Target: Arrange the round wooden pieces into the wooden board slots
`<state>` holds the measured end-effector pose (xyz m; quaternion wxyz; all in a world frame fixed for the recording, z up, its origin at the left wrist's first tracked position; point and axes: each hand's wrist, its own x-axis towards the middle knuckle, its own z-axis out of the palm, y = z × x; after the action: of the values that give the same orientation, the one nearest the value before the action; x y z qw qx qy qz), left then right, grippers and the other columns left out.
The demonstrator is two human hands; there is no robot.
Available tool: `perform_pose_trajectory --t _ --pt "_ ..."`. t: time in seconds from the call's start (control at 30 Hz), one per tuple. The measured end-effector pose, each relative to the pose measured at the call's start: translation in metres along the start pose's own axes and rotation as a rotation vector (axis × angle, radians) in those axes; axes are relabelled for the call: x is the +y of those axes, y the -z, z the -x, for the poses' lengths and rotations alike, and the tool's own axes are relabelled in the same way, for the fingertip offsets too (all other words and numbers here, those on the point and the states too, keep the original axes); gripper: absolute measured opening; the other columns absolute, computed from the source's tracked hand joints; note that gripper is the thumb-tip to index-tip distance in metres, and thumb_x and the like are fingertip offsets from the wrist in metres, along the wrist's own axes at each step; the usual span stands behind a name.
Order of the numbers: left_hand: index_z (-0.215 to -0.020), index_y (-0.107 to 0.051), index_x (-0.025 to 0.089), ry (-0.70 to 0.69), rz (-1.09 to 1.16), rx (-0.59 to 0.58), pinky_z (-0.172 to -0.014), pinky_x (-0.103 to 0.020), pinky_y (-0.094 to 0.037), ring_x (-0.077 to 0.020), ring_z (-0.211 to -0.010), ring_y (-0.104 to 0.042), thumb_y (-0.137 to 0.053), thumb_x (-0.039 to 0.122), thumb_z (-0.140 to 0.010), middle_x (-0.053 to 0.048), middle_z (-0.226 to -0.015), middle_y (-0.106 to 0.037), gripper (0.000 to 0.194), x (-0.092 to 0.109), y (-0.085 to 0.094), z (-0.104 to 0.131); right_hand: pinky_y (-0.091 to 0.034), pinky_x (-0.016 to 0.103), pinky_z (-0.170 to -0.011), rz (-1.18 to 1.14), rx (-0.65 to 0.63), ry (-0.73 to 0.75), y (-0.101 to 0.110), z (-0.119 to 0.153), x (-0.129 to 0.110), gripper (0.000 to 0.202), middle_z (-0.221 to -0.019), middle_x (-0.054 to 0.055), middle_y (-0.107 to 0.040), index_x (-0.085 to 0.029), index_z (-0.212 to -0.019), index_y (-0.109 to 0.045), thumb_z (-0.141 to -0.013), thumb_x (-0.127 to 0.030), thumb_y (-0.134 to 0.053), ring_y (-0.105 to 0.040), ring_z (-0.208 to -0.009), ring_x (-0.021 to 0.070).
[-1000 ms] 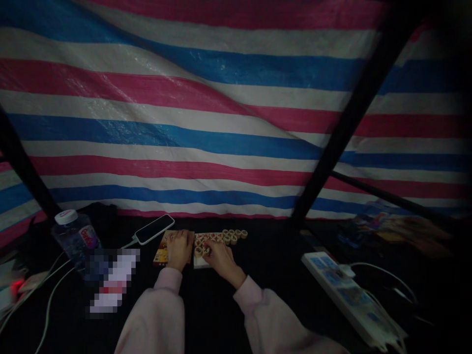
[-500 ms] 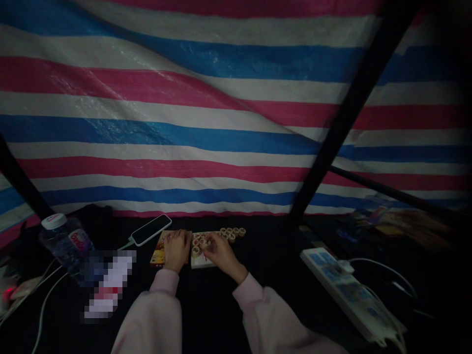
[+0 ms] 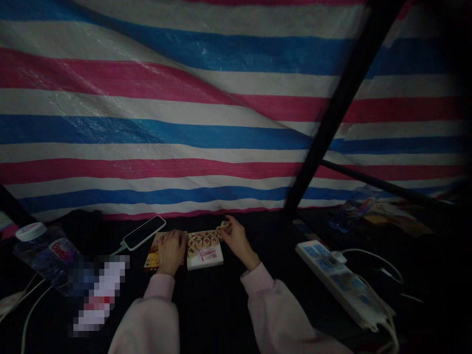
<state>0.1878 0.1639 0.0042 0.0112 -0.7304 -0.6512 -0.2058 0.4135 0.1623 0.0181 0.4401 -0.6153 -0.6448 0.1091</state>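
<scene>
While left hand (image 3: pixel 172 251) lies open on printed box (image 3: pixel 152 258), right hand (image 3: pixel 236 240) pinches round wooden disc (image 3: pixel 224 224); tray (image 3: pixel 217 260) white, square-cornered.

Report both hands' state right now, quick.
Left hand: open, resting on the printed box.
Right hand: closed, holding a round game piece.

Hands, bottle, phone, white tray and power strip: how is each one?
Left hand: resting on the colourful box.
Right hand: pinching a round piece.
Bottle: lid on.
Phone: screen dark, cable plugged in.
White tray: partly filled with round pieces.
Power strip: plug in it.
</scene>
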Motion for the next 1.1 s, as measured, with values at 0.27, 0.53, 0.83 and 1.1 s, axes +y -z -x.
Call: perform_pose_trajectory --t 0.27,0.53,0.83,1.1 --pt "-0.108 -0.06 0.016 0.01 0.004 0.0 -0.098 -0.042 -0.028 -0.0241 -0.112 -0.051 -0.032 0.031 -0.091 -0.011 -0.117 -0.061 0.035 -0.001 -0.001 0.001 -0.044 0.026 -0.068 0.411 -0.116 -0.212 0.029 -0.004 0.031 0.016 -0.087 0.014 -0.064 -0.011 -0.085 -0.061 -0.069 -0.012 -0.057 -0.062 -0.081 0.0209" --pt "-0.111 -0.059 0.015 0.019 0.002 -0.014 -0.098 -0.042 -0.029 -0.0242 -0.115 -0.05 -0.033 0.03 -0.091 -0.012 -0.12 -0.06 0.036 -0.003 -0.002 0.0 -0.038 0.026 -0.058 0.476 -0.307 -0.294 0.027 0.001 0.027 0.019 -0.091 0.013 -0.067 -0.016 -0.092 -0.057 -0.074 -0.014 -0.053 -0.065 -0.084 0.0245" --pt "-0.106 -0.061 0.017 0.006 0.027 0.018 -0.096 -0.042 -0.031 -0.0236 -0.11 -0.053 -0.034 0.03 -0.091 -0.01 -0.115 -0.063 0.033 -0.006 -0.008 -0.001 -0.039 0.022 -0.064 0.382 -0.292 -0.361 0.024 0.001 0.029 0.03 -0.092 0.011 -0.065 -0.015 -0.096 -0.052 -0.069 -0.01 -0.063 -0.063 -0.085 0.0186" --pt "-0.106 -0.061 0.017 0.0 0.02 0.029 -0.096 -0.042 -0.031 -0.0238 -0.11 -0.052 -0.035 0.03 -0.091 -0.01 -0.115 -0.062 0.033 -0.007 -0.009 -0.001 -0.037 0.02 -0.062 0.328 -0.227 -0.314 0.016 -0.001 0.038 0.027 -0.087 0.009 -0.063 -0.013 -0.091 -0.052 -0.067 -0.004 -0.06 -0.061 -0.081 0.0163"
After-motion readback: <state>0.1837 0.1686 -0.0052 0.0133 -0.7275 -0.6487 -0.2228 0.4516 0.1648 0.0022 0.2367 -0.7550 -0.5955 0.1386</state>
